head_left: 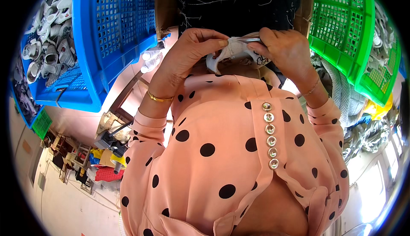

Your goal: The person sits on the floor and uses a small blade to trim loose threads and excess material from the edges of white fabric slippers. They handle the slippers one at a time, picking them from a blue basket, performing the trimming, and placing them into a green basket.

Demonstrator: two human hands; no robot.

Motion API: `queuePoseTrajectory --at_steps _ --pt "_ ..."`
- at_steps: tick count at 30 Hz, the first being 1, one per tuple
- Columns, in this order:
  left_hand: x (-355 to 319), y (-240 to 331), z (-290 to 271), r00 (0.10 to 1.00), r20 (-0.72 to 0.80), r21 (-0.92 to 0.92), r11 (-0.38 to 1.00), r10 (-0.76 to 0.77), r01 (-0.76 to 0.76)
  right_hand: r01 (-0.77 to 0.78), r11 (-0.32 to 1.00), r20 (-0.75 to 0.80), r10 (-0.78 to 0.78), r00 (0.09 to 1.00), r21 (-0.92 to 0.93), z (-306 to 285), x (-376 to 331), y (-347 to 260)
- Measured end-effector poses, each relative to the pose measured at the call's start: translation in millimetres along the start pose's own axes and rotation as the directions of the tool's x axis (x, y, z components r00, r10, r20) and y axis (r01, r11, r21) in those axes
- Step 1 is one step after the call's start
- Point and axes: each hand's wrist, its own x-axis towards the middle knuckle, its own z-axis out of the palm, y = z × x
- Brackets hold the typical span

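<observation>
Hands met close before the chest: left hand [194, 48] pinched the edge of a small pale shoe upper [232, 50] taut while right hand [284, 48] pressed small scissors [252, 40] against it, blue crate [111, 35] left, green crate [341, 26] right.

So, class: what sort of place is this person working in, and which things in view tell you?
Probably a small shoe workshop: a blue crate of small white shoes, a green crate, and both hands working a shoe piece.
</observation>
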Motion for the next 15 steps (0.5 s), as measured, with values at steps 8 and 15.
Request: queuePoseTrajectory --at_steps 8,15 --pt "-1.6 2.2 9.8 0.998 -0.034 0.079 0.996 0.054 -0.051 -0.457 0.690 0.222 0.406 0.886 0.561 -8.9 0.9 0.2" --pt "4.1 7.8 16.1 0.928 0.088 0.450 0.817 0.362 -0.361 -0.469 0.682 0.191 0.444 0.875 0.562 -8.9 -19.1 -14.2"
